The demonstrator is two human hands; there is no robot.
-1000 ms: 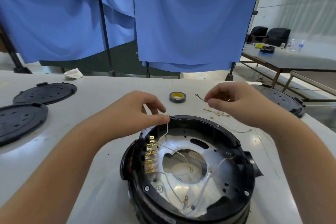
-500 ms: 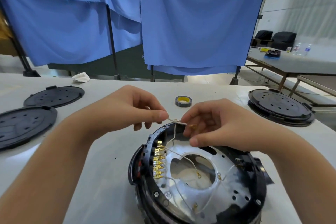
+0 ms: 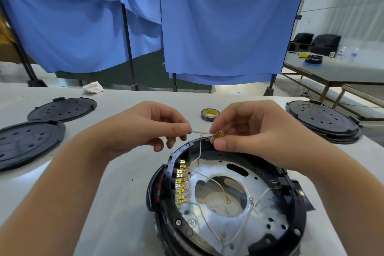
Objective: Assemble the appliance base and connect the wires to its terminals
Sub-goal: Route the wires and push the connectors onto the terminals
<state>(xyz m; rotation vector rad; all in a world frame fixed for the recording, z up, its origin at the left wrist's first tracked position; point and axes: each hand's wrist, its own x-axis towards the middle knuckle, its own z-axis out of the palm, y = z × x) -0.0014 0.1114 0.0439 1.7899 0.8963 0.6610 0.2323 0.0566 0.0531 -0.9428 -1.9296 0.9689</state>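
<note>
Hovering above the far rim of the appliance base, both hands met over the surface. My left hand came in from the lower left, forearm raised, thumb and forefinger pinched on a short white wire, the other fingers loosely curled below. My right hand reached in from the right, its thumb and forefinger grasping a brass terminal connector at that wire's end. The wire ran nearly level between the two hands, just above the base's rim. From the pinch a second thin lead dropped into the base, with a small ring lug near its top.

The base sat directly below and in front of the hands, close to me, open side up. A row of brass terminals stood along its left inner wall, and white wires with ring lugs lay across the metal plate inside.

Compared with half a second before, the right hand had lifted and turned so the connector showed plainly between its fingertips, and the hands stood slightly farther apart. A second before, the right hand was well off to the right holding a loose lead.

A tape roll lay beyond the hands; black cover discs lay at left and another at right.
</note>
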